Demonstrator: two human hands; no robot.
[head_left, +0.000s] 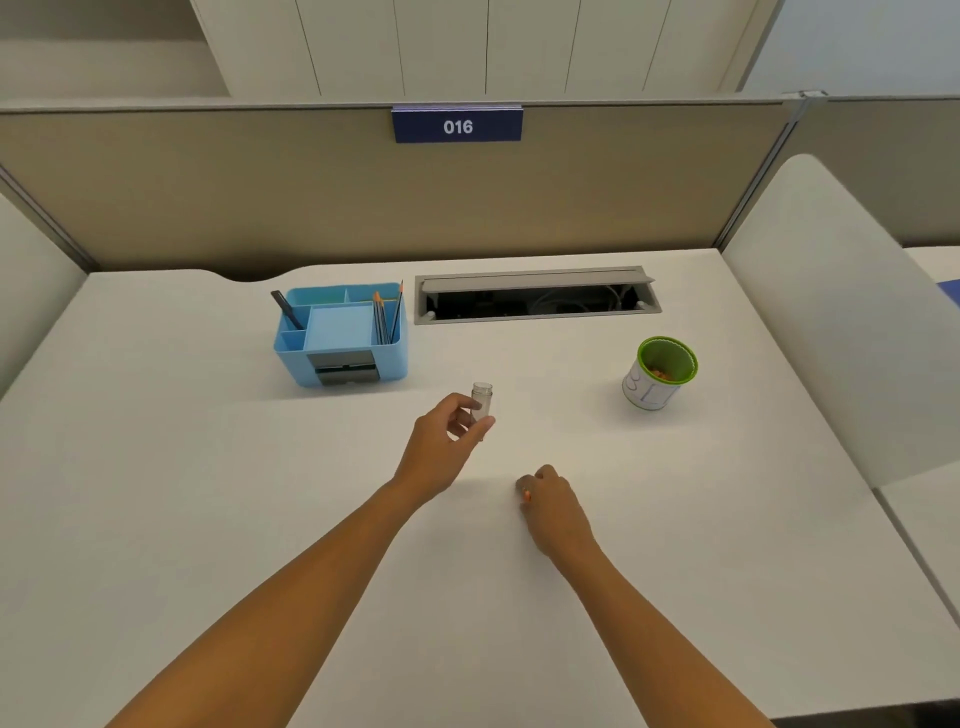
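Observation:
My left hand grips a small clear glass vial upright, a little above the white desk near its middle. The vial's mouth is open and faces up. My right hand rests on the desk just below and to the right of the vial, fingers curled, pinching a small orange piece at the fingertips. A green-rimmed cup with orange bits inside stands at the right.
A blue desk organizer with pencils and a pen stands behind the left hand. An open grey cable tray is set into the desk at the back. A beige partition with a "016" sign closes off the rear.

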